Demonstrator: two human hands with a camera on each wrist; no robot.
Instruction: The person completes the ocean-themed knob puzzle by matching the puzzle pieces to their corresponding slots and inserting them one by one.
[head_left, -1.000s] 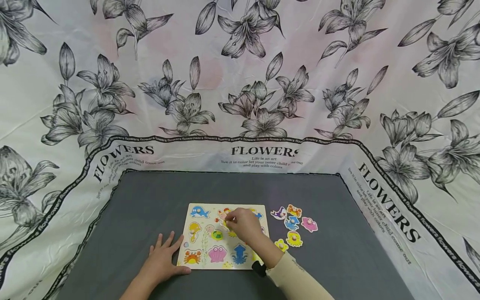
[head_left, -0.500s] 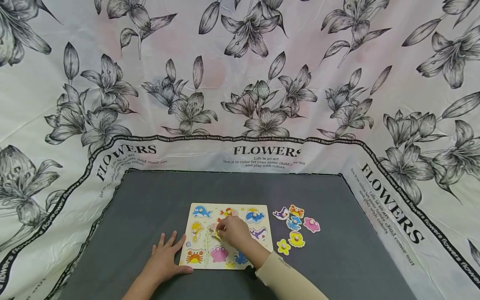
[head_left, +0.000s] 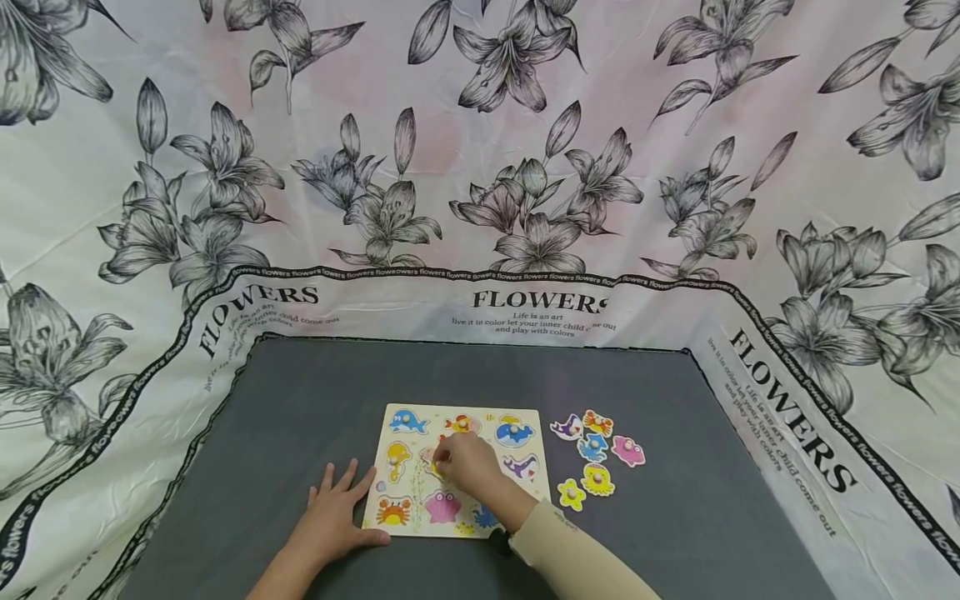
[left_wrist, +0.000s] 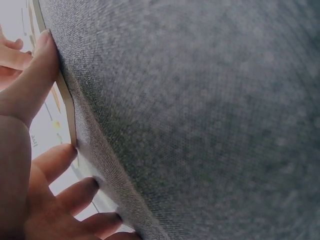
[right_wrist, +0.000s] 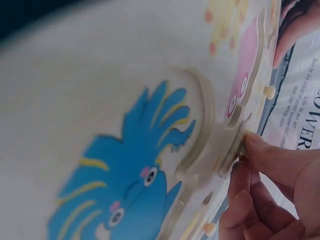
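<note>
So from my end, the right hand (head_left: 472, 467) has thumb and fingers pinched together, and that grip has hold of a small puzzle piece (right_wrist: 231, 152) around the middle of the puzzle board (head_left: 435, 417). I see it nearly edge-on, so I can't tell the picture or whether it's seated. My left hand (head_left: 330, 512) is spread wide with no grasp on anything, just thumb and index touching the board's left side near the bottom corner. Right of the board on the grey table (head_left: 697, 500) I've got a yellow star (head_left: 572, 495), a pink piece (head_left: 628, 451) and four others, loosely clustered.
</note>
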